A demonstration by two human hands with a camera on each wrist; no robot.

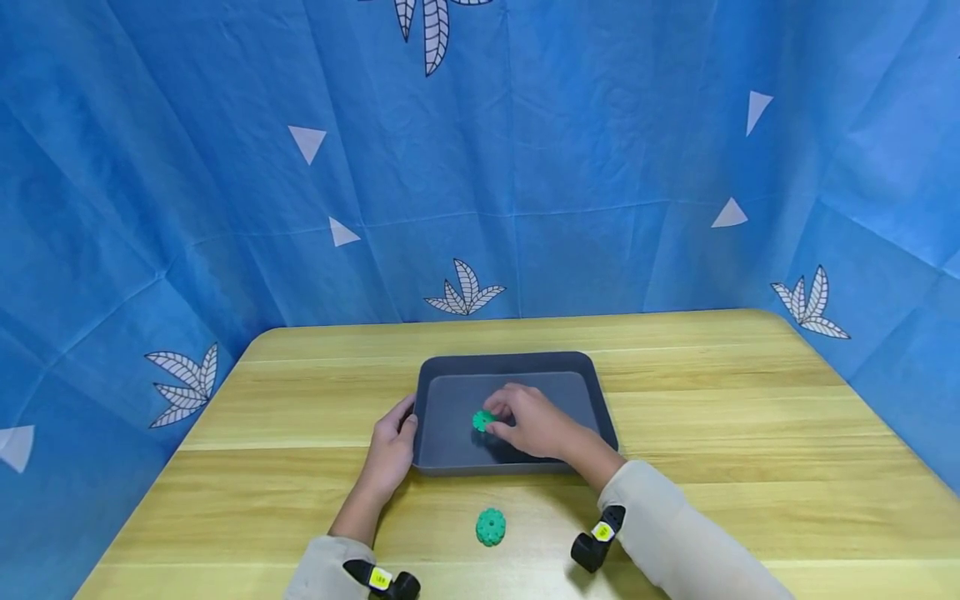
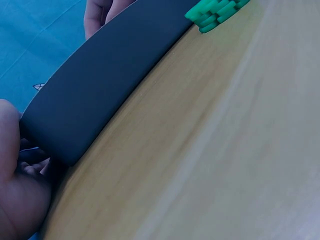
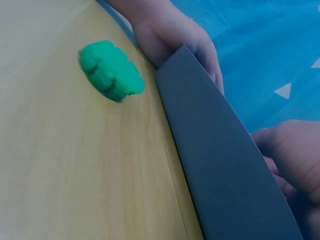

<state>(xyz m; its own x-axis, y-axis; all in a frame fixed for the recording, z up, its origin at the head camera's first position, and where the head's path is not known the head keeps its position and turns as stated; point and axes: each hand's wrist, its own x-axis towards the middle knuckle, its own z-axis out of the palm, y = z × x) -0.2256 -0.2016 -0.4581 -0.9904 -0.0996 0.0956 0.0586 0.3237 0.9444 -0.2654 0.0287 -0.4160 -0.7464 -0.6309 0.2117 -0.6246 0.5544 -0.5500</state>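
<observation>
A dark grey rectangular tray (image 1: 517,362) lies on the wooden table. My left hand (image 1: 393,442) grips its left side, with the thumb at the rim. Over the tray's interior, my right hand (image 1: 536,421) pinches a small green notched disc (image 1: 481,421) between thumb and fingers. A short stack of similar green discs (image 1: 491,527) sits on the table in front of the tray; its layers show in the left wrist view (image 2: 217,14). In the right wrist view the tray wall (image 3: 215,140) hides the pinched disc.
The wooden table (image 1: 750,400) extends to both sides of the tray. Behind it hangs a blue cloth (image 1: 570,167) with white leaves and triangles. A black wrist camera (image 1: 592,546) sits on the right sleeve, and another (image 1: 393,583) on the left.
</observation>
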